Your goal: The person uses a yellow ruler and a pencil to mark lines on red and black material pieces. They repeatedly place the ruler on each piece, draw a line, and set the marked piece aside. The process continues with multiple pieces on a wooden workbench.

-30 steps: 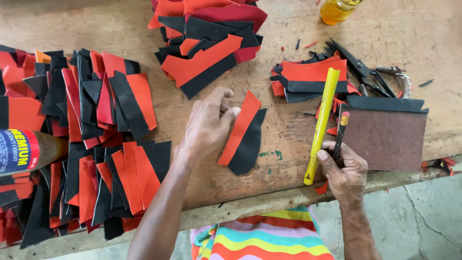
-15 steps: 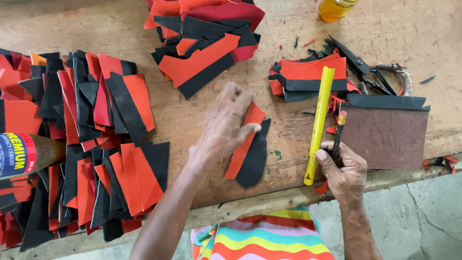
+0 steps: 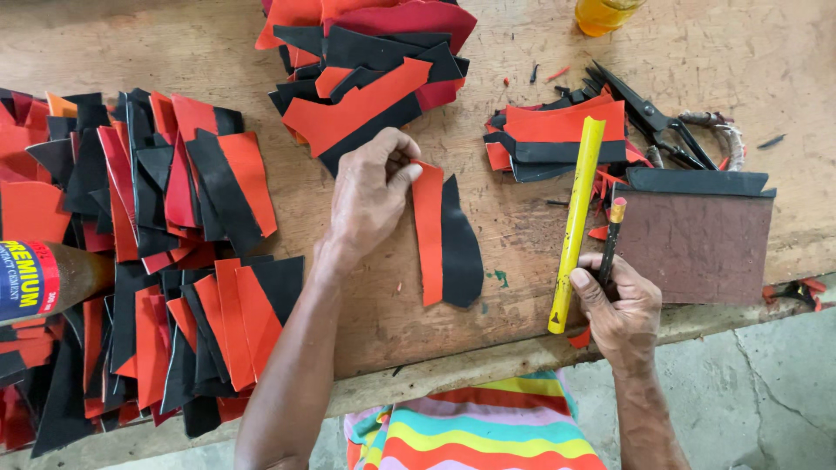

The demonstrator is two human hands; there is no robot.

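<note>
Fingers of the left hand (image 3: 370, 196) pinch the top edge of a flat red-and-black leather cut piece (image 3: 446, 235) lying at frame centre on the scuffed wooden worktop (image 3: 157, 52). Lower right, the right hand (image 3: 620, 306) grips a dark pencil (image 3: 610, 239) beside a yellow stick (image 3: 575, 222). At the left edge lies a brown bottle with a blue, red and yellow label (image 3: 39, 280).

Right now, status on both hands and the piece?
Left hand pinching top of red-and-black piece, flat on bench. Right hand gripping pencil, beside yellow stick. Nothing blocking the piece.
</note>
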